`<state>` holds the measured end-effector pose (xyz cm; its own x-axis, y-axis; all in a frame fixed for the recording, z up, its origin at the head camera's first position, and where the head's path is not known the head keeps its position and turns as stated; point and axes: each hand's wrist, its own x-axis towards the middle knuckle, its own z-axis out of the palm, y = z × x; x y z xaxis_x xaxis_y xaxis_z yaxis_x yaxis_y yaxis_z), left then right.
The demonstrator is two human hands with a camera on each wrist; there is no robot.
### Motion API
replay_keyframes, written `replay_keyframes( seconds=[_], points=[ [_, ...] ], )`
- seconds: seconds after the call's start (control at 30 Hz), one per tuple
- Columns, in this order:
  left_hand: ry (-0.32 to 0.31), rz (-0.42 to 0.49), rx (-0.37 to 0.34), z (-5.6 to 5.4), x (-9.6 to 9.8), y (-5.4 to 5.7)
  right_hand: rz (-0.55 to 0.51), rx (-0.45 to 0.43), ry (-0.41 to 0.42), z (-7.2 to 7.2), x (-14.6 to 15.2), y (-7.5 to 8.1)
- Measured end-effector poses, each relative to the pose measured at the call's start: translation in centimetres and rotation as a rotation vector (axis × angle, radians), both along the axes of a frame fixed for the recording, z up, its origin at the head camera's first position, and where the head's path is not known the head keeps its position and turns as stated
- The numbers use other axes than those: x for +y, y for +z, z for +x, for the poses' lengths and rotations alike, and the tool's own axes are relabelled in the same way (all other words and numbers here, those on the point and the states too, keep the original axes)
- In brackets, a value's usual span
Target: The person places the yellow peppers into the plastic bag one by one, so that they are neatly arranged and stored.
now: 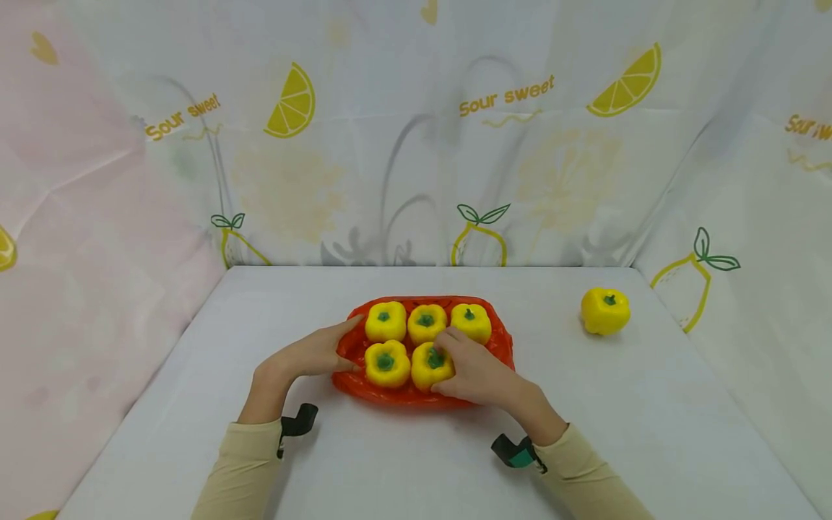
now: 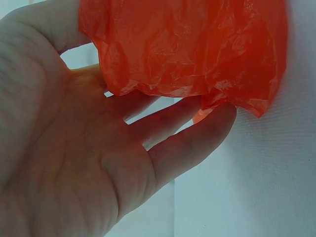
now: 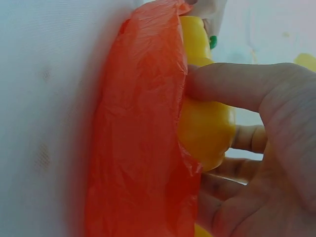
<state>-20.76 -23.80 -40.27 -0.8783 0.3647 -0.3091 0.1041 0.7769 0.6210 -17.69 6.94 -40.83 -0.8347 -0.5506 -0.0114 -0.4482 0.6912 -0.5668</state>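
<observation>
A red plastic bag (image 1: 416, 399) lies spread open on the table, with several yellow bell peppers in two rows inside it. My right hand (image 1: 479, 372) holds the bell pepper (image 1: 425, 374) at the front right of the group, thumb at the near side and fingers over the far side. In the right wrist view that pepper (image 3: 210, 131) stands above the bag's edge. At the bag's left end, my left hand (image 1: 310, 352) has its fingers spread and touching the plastic. The left wrist view shows the bag (image 2: 182, 44) partly hiding those fingers.
One more yellow bell pepper (image 1: 604, 311) sits apart at the far right of the white table (image 1: 390, 469). Behind and beside the table hang pale cloths (image 1: 403, 166) printed with lemons. A small dark camera is strapped to each wrist.
</observation>
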Motion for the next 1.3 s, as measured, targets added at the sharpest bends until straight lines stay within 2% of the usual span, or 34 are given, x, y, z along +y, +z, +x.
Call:
replay_keyframes(
  seconds=[0.17, 0.3, 0.63, 1.03, 1.3],
  points=[
    [-0.018, -0.008, 0.014, 0.0, 0.0, 0.1, 0.073, 0.032, -0.018, 0.1, 0.0, 0.2],
    [-0.009, -0.017, 0.009, 0.0, 0.0, 0.0, 0.114, 0.047, -0.023, 0.2, 0.3, 0.6],
    [-0.008, -0.015, 0.011, -0.1, 0.1, 0.0, 0.088, 0.045, -0.055, 0.5, 1.5, 1.9],
    [-0.007, -0.011, 0.012, -0.1, 0.2, -0.1, -0.061, 0.042, -0.035, 0.0, 4.1, 3.1],
    [-0.017, -0.022, 0.019, -0.1, 0.0, 0.0, -0.145, 0.115, -0.037, -0.8, 6.1, 3.2]
  ],
)
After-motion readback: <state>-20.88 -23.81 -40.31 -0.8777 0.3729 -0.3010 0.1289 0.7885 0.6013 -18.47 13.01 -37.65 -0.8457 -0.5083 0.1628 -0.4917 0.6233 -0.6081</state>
